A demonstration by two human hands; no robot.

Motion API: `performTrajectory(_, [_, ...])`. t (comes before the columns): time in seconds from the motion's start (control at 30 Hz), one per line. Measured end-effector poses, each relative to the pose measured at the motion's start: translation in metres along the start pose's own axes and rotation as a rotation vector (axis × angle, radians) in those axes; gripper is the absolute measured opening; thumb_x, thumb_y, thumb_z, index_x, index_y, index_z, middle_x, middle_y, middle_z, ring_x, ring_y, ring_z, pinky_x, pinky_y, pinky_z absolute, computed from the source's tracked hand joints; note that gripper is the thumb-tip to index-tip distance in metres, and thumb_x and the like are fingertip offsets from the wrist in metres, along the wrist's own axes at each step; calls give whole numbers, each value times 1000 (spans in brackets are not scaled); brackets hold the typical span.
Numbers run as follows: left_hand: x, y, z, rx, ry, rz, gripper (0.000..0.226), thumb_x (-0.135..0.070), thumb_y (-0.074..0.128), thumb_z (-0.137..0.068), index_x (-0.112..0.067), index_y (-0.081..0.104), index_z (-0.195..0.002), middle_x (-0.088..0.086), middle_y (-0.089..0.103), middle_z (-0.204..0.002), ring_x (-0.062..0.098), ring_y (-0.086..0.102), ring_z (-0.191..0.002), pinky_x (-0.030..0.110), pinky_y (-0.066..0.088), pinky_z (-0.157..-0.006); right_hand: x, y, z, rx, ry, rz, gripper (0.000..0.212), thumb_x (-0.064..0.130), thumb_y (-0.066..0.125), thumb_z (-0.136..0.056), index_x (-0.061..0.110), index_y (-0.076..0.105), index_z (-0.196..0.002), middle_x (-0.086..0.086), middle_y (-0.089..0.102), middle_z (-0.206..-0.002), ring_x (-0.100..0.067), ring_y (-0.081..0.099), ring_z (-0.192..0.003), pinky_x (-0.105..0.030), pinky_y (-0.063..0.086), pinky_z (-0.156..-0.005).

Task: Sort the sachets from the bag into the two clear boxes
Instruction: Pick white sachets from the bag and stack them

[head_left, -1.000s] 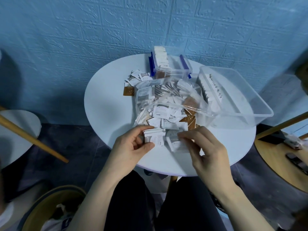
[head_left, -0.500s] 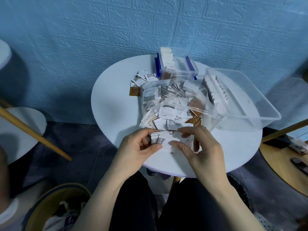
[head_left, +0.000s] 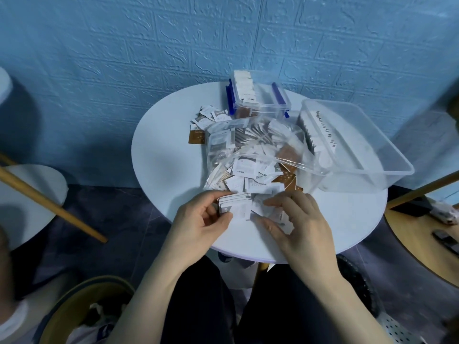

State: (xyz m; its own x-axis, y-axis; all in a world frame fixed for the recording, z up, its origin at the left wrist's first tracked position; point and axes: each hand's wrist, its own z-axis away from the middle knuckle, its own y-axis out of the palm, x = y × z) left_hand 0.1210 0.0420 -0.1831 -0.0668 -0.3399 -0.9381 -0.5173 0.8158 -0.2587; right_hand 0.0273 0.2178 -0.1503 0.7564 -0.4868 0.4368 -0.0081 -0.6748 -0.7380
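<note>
A clear plastic bag (head_left: 250, 155) full of white and brown sachets lies open in the middle of the round white table (head_left: 164, 160). My left hand (head_left: 201, 224) grips a small stack of white sachets (head_left: 234, 203) at the bag's mouth. Just to the right, my right hand (head_left: 298, 219) lies over loose white sachets (head_left: 278, 216), its thumb and fingers pinching them. A small clear box (head_left: 258, 100) with blue latches stands at the back with white sachets upright in it. A large clear box (head_left: 357, 150) stands at the right with a row of sachets along its left wall.
A few loose sachets (head_left: 208, 120) lie on the table left of the small box. A wooden pole (head_left: 49, 202) slants at the left beside another white table (head_left: 27, 202). A wooden table (head_left: 427, 234) is at the right, a basket (head_left: 82, 309) on the floor lower left.
The view has shifted so the table sits further right. My right hand has moved down and right over the loose sachets. My left hand keeps its stack.
</note>
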Motion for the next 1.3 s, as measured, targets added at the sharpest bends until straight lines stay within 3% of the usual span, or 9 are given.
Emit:
performTrajectory(0.13, [0, 1, 0, 6, -7, -8, 43, -12, 71, -82, -45, 65, -109, -11, 51, -66, 6, 46, -61, 19, 41, -57, -10, -3, -7, 98, -76, 136, 37, 38, 79, -75, 21, 70, -107, 5, 65, -115, -27, 54, -96, -40, 49, -76])
performTrajectory(0.3, [-1, 2, 0, -13, -19, 4, 38, -11, 74, -81, -38, 68, -107, -16, 50, -62, 1, 43, -55, 12, 37, -54, -13, 0, -11, 68, -148, 159, 22, 24, 78, -76, 21, 73, -98, 4, 66, -104, -24, 52, -89, -37, 48, -73])
performTrajectory(0.47, [-1, 3, -1, -24, -36, 7, 36, -12, 74, -82, -35, 68, -108, -14, 50, -62, 4, 44, -56, 15, 38, -56, -18, -6, -7, -12, -158, 27, 14, 26, 63, -88, 15, 72, -89, 4, 66, -96, -22, 53, -84, -34, 46, -75])
performTrajectory(0.57, [-1, 3, -1, -36, -31, 17, 37, -12, 74, -82, -39, 67, -106, -11, 51, -62, 4, 45, -56, 13, 39, -56, -19, -11, -2, -84, -47, -62, 8, 22, 61, -89, 17, 67, -88, 8, 63, -85, -13, 51, -75, -30, 44, -67])
performTrajectory(0.7, [-1, 3, -1, -36, -28, 23, 39, -12, 74, -82, -42, 67, -106, -10, 49, -60, 5, 44, -55, 14, 39, -56, -18, -14, 4, -104, 192, -253, 16, 41, 51, -94, 25, 53, -94, 6, 65, -71, -16, 56, -60, -36, 43, -55])
performTrajectory(0.83, [-1, 4, -1, -35, -41, 28, 37, -13, 74, -82, -40, 67, -107, -6, 50, -63, 7, 45, -57, 17, 40, -57, -17, -15, 7, -34, 217, -284, 23, 47, 41, -97, 25, 44, -103, 16, 67, -72, -7, 54, -53, -21, 35, -51])
performTrajectory(0.97, [-2, 4, -1, -37, -45, 23, 37, -14, 74, -82, -41, 67, -106, -2, 50, -63, 8, 45, -58, 19, 41, -57, -13, -17, 6, 18, 136, -261, 12, 30, 50, -96, 29, 41, -105, 9, 59, -73, -11, 53, -57, -30, 43, -55])
performTrajectory(1.13, [-3, 2, -1, -22, -47, 3, 38, -15, 75, -81, -41, 66, -108, -11, 47, -61, 6, 43, -56, 17, 39, -56, -5, -24, 1, 32, 32, -250, 8, 27, 61, -86, 33, 60, -91, 12, 51, -74, -11, 47, -56, -18, 36, -55])
performTrajectory(1.3, [-3, 0, -1, 18, -57, 8, 47, -16, 80, -76, -49, 64, -105, -13, 49, -61, 2, 44, -55, 14, 39, -56, 12, -14, -11, 119, -35, -191, 11, 19, 73, -83, 28, 70, -88, 13, 49, -73, -2, 46, -62, -24, 39, -57])
